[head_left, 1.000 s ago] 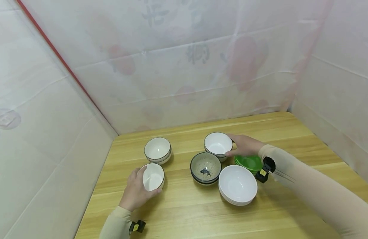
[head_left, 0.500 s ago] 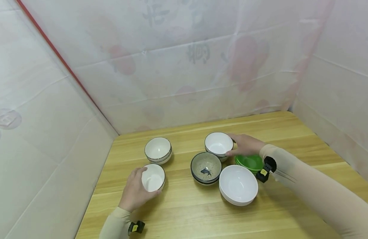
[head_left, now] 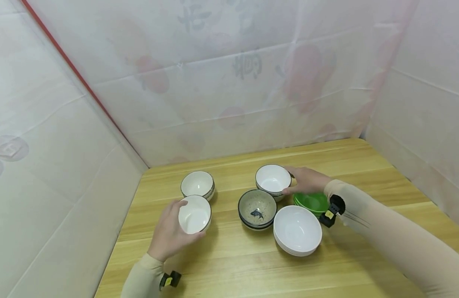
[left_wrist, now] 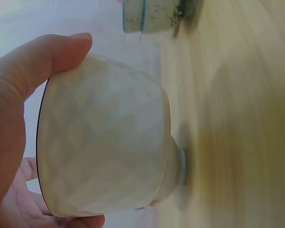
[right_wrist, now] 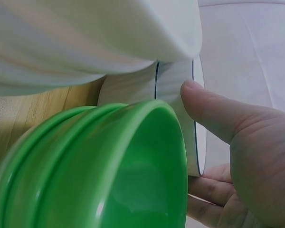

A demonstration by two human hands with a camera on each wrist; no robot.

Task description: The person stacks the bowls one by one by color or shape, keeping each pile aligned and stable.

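My left hand grips a white, dark-rimmed bowl by its side, thumb and fingers on opposite sides of the rim. In the left wrist view, this bowl shows a faceted outer wall and hangs clear of the tabletop. Right behind it stands a pair of stacked white bowls, partly covered by the held one. At the back centre, my right hand holds the rim of the top white bowl of a stack. The right wrist view shows my thumb pressing that bowl's outer wall.
A stack of speckled grey bowls with a fish drawing stands mid-table. Beside it are stacked plain white bowls. Green bowls sit under my right wrist, close to that hand. Fabric walls enclose the wooden table.
My left hand has raised its bowl and shifted it slightly away and to the right, toward the back-left stack. The right hand stays in place on its bowl.
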